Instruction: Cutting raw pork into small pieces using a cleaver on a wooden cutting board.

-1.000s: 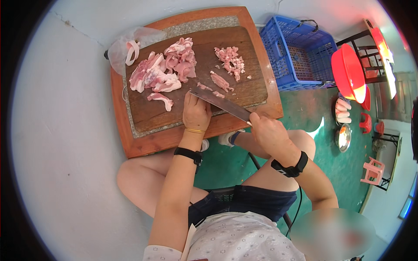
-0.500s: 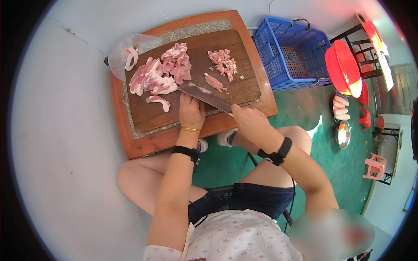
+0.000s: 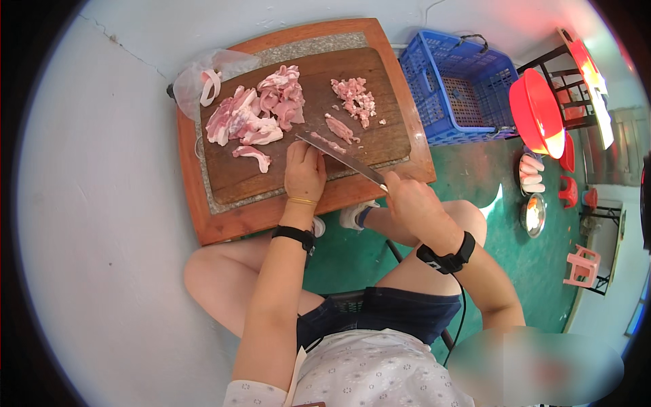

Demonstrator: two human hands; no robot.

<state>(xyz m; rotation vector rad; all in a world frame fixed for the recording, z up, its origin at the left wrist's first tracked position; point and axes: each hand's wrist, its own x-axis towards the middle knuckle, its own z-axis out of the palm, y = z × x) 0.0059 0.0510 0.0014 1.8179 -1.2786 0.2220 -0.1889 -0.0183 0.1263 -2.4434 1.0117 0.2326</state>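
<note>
My right hand (image 3: 415, 207) is wrapped round the handle of a kitchen knife (image 3: 346, 161), its blade slanting up and left over the wooden cutting board (image 3: 305, 178). Close against the blade's near side, my left hand (image 3: 304, 175) has its fingers bent down and together; what lies under them is hidden. A thin strip of raw meat (image 3: 324, 141) shows along the blade's far side. Beyond it lie another meat strip (image 3: 341, 129) and a pile of small diced meat (image 3: 354, 100). Large slices of fatty raw meat (image 3: 245, 117) are heaped at the left, with one loose slice (image 3: 253, 158) nearer me.
The board rests on a wood-framed table (image 3: 193, 197) between my knees. A clear plastic bag (image 3: 190, 85) lies at its far left corner, by the wall. Right of the table are a blue crate (image 3: 444, 122), a red basin (image 3: 532, 112) and a metal bowl (image 3: 534, 216) on the green floor.
The knife has drawn slightly right and toward me, and its blade now shows narrower. More of the thin meat strip shows beyond it. My left hand stays beside the blade.
</note>
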